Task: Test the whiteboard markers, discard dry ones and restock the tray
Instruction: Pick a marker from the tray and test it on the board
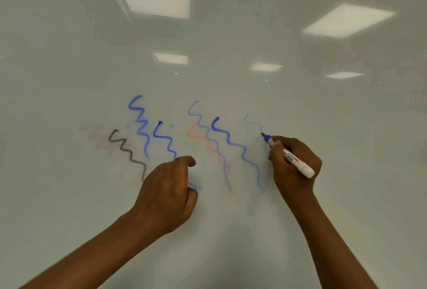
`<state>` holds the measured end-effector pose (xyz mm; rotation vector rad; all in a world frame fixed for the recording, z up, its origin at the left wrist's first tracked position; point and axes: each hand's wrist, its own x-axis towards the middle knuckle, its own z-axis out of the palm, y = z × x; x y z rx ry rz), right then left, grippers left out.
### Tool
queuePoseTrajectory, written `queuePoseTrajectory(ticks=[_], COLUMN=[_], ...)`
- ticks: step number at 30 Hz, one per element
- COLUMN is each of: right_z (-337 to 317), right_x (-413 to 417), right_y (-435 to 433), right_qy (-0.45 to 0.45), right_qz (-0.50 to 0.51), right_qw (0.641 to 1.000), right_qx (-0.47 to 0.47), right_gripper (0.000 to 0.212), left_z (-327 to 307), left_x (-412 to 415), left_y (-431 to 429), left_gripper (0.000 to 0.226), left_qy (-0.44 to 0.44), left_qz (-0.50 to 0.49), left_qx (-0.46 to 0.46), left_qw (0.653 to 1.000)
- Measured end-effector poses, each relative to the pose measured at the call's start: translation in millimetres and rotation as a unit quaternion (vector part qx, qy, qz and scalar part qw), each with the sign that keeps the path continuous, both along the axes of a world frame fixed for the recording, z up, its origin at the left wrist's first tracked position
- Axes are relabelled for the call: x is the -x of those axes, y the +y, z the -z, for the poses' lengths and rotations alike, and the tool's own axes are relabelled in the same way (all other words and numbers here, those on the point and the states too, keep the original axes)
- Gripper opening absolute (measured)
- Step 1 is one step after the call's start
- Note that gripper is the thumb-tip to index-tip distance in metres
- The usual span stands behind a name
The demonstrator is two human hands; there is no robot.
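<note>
Left hand [166, 191], nearest, is seen curled, contents not discernible; blue marker [288, 155] is gripped by right hand [294, 166], tip slanted far-left, laid against whiteboard [231, 45] at faint stroke [253, 123].

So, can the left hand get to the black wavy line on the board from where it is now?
Probably yes. The left hand is right at the lower end of the black wavy line, and nothing stands between them on the whiteboard.
</note>
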<state>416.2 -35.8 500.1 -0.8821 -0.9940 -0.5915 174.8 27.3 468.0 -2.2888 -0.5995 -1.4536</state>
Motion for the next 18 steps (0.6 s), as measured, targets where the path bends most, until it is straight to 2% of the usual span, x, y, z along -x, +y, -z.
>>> queuePoseTrajectory(ticks=[2, 5, 8, 11, 13, 15, 18], right_z=[10, 32, 62, 95, 114, 133, 152], right_x=[-11, -23, -35, -41, -40, -40, -28], right_y=[-6, -16, -27, -38, -44, -49, -60], right_qy=[0.034, 0.035, 0.075, 0.084, 0.101, 0.132, 0.155], right_qz=[-0.011, 0.018, 0.021, 0.021, 0.032, 0.025, -0.037], right_qw=[0.999, 0.999, 0.997, 0.994, 0.988, 0.975, 0.946], right_qx=[0.002, 0.023, 0.027, 0.063, 0.116, 0.175, 0.281], right_gripper=[0.027, 0.030, 0.034, 0.033, 0.027, 0.015, 0.027], left_z=[5, 12, 22, 31, 38, 47, 61], left_x=[-6, -16, -28, -38, -41, -43, -42], left_y=[1, 1, 2, 0, -2, -5, -11], left_gripper=[0.036, 0.035, 0.046, 0.038, 0.034, 0.029, 0.028], left_qy=[-0.001, -0.004, -0.010, -0.003, -0.009, 0.011, 0.036], left_qz=[0.012, 0.034, 0.068, 0.108, 0.131, 0.160, 0.168], left_qx=[0.005, 0.019, 0.048, 0.092, 0.154, 0.156, 0.193], left_qw=[1.000, 0.999, 0.996, 0.990, 0.979, 0.975, 0.966])
